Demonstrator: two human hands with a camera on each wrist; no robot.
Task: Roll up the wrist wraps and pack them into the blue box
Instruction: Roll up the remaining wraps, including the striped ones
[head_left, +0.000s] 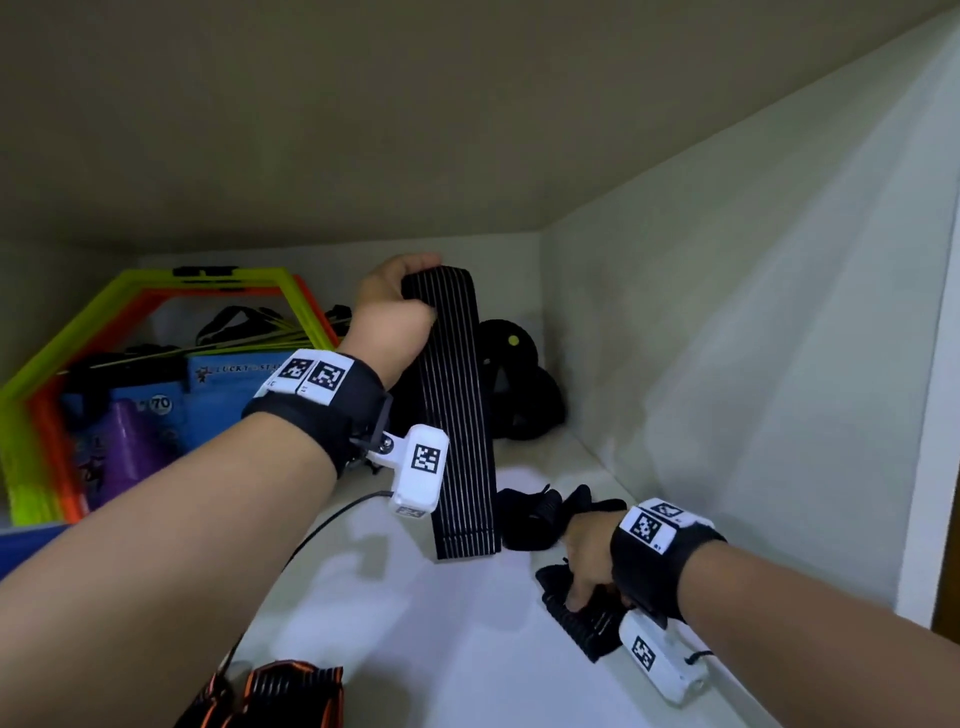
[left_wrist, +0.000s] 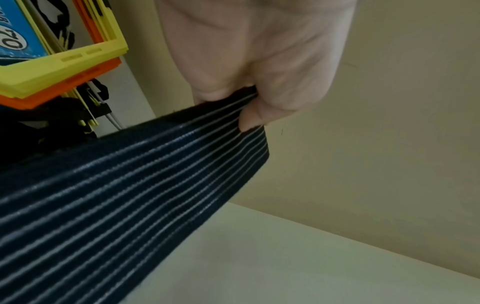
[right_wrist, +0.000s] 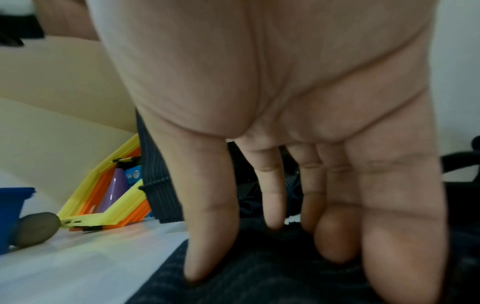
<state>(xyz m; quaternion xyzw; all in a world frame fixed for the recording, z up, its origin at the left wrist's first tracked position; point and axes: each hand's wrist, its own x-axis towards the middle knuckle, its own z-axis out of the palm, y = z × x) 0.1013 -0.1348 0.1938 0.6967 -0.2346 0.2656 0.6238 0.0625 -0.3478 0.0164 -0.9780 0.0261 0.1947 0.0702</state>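
Observation:
My left hand is raised at the back of the white shelf and grips the top end of a long black wrist wrap with thin pale stripes. The wrap hangs straight down, its lower end near the shelf. In the left wrist view the fingers pinch the wrap at its edge. My right hand is low on the right, fingertips pressing on a second dark wrap lying on the shelf. The right wrist view shows its fingers extended down onto that fabric. A blue box stands at the left.
Yellow and orange hexagonal rings lean at the back left, around blue packaging and a purple stack. Black round gear sits in the back corner, loose black fabric behind my right hand. The cabinet wall closes the right.

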